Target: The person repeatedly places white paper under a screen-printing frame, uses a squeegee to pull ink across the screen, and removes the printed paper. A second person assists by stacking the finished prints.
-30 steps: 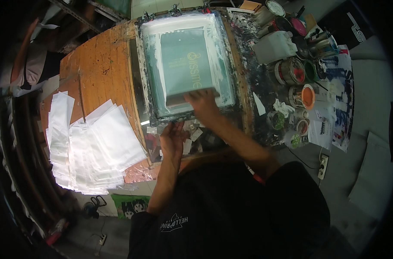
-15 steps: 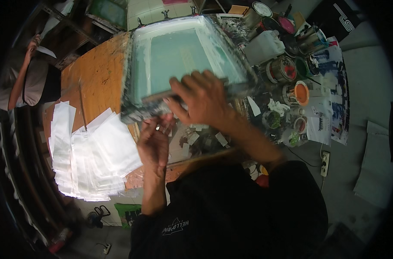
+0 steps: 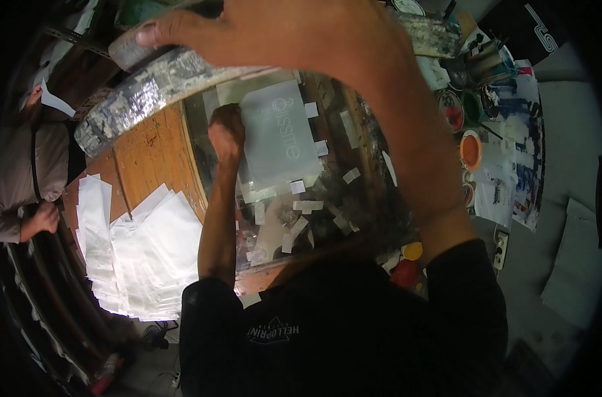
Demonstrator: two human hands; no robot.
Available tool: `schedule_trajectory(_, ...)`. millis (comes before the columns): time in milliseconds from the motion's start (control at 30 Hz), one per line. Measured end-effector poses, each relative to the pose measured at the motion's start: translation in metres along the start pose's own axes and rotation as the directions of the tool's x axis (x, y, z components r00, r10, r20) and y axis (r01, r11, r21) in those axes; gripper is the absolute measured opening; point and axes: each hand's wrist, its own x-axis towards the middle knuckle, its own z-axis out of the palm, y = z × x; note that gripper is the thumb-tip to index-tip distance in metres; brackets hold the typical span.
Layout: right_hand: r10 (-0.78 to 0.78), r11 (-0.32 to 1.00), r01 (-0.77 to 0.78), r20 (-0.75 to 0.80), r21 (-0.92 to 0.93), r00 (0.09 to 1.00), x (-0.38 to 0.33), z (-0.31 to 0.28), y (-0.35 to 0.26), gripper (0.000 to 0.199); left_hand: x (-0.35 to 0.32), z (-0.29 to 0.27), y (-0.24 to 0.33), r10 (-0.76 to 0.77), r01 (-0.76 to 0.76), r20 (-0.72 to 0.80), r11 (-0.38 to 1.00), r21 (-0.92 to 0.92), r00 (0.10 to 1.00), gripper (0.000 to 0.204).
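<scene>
My right hand [image 3: 294, 33] grips the near edge of a tape-wrapped screen frame [image 3: 142, 92] and holds it tilted up, close to the camera. Below it lies a pale sheet with a white print [image 3: 278, 135] on a glass plate [image 3: 327, 212] dotted with bits of tape. My left hand [image 3: 227, 132] reaches under the raised frame, its fingers curled on the sheet's left edge.
A fanned stack of clear bags [image 3: 149, 258] lies on the wooden table [image 3: 149, 152] to the left. Ink pots, one of them orange [image 3: 471, 149], and stained papers [image 3: 506, 178] crowd the right side. Another person [image 3: 23, 165] stands at the far left.
The screen frame lay flat on the plate, then my right hand swung it up toward the camera. My left hand moved forward under it to the printed sheet.
</scene>
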Motion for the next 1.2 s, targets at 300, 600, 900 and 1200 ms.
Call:
schedule_trajectory(300,-0.132,0.991,0.129,-0.156,-0.031,0.979,0.024,-0.001,0.002,0.046,-0.069,-0.235,-0.150,-0.627,0.591,-0.300,0.779,-0.212,0.719,0.043)
schedule_trajectory(600,-0.025,0.995,0.007,-0.180,-0.100,0.983,0.022,0.009,-0.017,0.043,-0.259,-0.179,-0.008,-0.302,0.156,0.222,0.849,0.504,0.927,0.065)
schedule_trajectory(900,-0.072,0.997,0.072,-0.051,0.008,0.996,0.026,0.001,-0.002,0.049,-0.131,0.026,0.090,-0.020,-0.049,0.273,0.968,0.245,0.962,0.059)
schedule_trajectory(1200,-0.146,0.936,0.173,-0.110,0.307,0.983,-0.002,-0.007,0.022,0.035,-0.158,0.002,0.086,-0.050,-0.046,0.296,0.950,0.308,0.954,0.061)
